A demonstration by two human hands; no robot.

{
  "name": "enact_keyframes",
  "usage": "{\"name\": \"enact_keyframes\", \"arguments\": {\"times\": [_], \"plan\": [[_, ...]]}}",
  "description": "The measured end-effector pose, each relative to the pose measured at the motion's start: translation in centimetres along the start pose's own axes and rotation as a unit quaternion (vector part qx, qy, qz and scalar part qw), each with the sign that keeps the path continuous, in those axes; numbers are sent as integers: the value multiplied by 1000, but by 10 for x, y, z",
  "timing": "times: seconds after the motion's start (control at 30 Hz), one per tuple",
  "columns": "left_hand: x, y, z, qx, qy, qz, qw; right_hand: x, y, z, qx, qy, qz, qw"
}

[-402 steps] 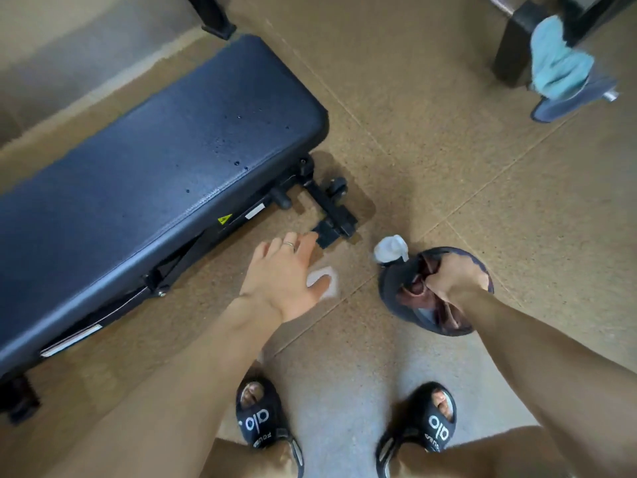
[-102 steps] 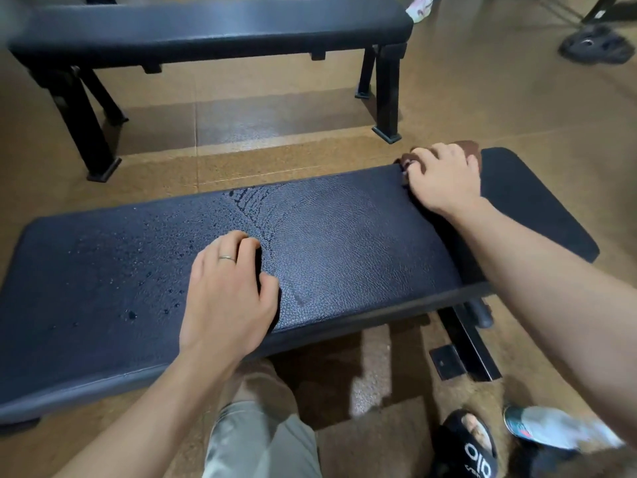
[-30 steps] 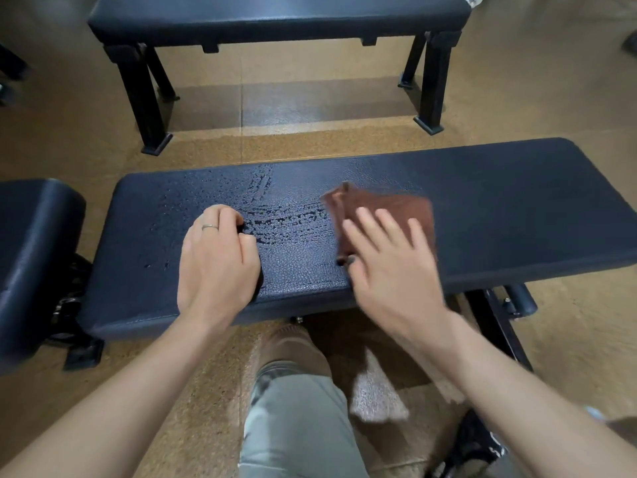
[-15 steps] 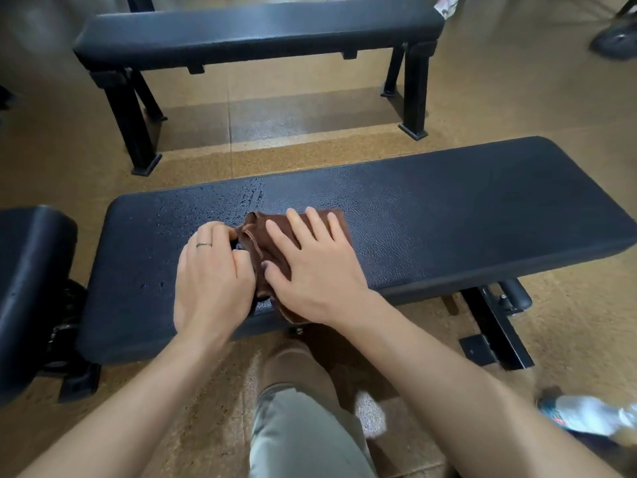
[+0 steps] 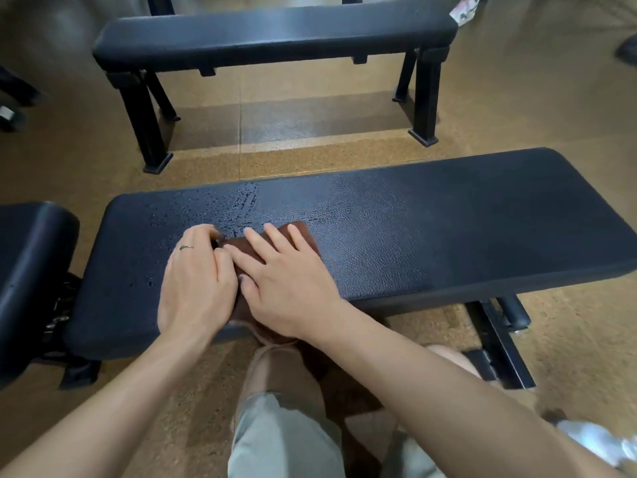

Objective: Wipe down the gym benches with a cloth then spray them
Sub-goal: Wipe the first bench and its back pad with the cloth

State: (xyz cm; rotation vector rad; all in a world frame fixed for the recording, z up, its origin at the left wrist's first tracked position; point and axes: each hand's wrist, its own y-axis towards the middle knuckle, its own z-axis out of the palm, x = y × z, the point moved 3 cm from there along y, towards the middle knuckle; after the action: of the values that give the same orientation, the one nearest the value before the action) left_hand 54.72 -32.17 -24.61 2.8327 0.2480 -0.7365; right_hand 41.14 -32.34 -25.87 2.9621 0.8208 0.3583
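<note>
- Floor point(image 5: 517, 98): tan speckled gym floor, everything stands on it.
- Near bench point(image 5: 448, 229): long black padded top, runs left to right right in front of the person. Right part looks dull and dry; left part has droplets and wet streaks, most just beyond the hands.
- Far bench point(image 5: 275, 32): black flat bench on four legs, well apart behind the near one. Can't tell if wet or wiped.
- Third pad point(image 5: 31, 270): black, at left edge, just beside the near bench's left end.
- Knee point(image 5: 275, 426): grey shorts, under the near edge; looks like kneeling or crouching.
- Right hand point(image 5: 286, 281): palm down, flat on the cloth, fingers point(image 5: 275, 239) spread and straight. Pressing, not gripping.
- Left hand point(image 5: 196, 284): on the bench, touching the right hand; fingers curled under, ring visible. Fingertips hidden, can't tell if they pinch the cloth edge.
- Cloth point(image 5: 305, 236): brown, on the left-middle of the near bench, mostly under the right hand, a bit drooping over the near edge.
- Step, by my read: wiping, spray not due yet.
- Next needs: push cloth left over the wet patch, left hand out of the way.
</note>
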Motion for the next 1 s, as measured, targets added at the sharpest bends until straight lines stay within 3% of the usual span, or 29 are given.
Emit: {"name": "enact_keyframes", "arguments": {"times": [0.17, 0.4, 0.53, 0.6, 0.73, 0.9, 1.0], "plan": [[2, -3, -1, -3, -14, -34, 999, -8, 40, 7, -7, 35, -23, 999], [2, -2, 1, -30, -15, -27, 999, -29, -10, 3, 33, 14, -97, 995], [5, 0, 0, -68, -24, -5, 997, -15, 55, 5, 31, 16, -131, 991], [6, 1, -2, -94, -20, 7, 995, -11, 95, 4, 72, -6, -130, 989], [10, 1, -3, -94, -8, -12, 995, -48, 120, -4, 60, -24, -100, 993], [9, 0, 0, -78, 5, -40, 996, -206, 66, -35, 2, -62, 88, 994], [5, 1, 0, -72, 8, -37, 997, -234, 38, -43, -1, -99, 142, 985]]}}
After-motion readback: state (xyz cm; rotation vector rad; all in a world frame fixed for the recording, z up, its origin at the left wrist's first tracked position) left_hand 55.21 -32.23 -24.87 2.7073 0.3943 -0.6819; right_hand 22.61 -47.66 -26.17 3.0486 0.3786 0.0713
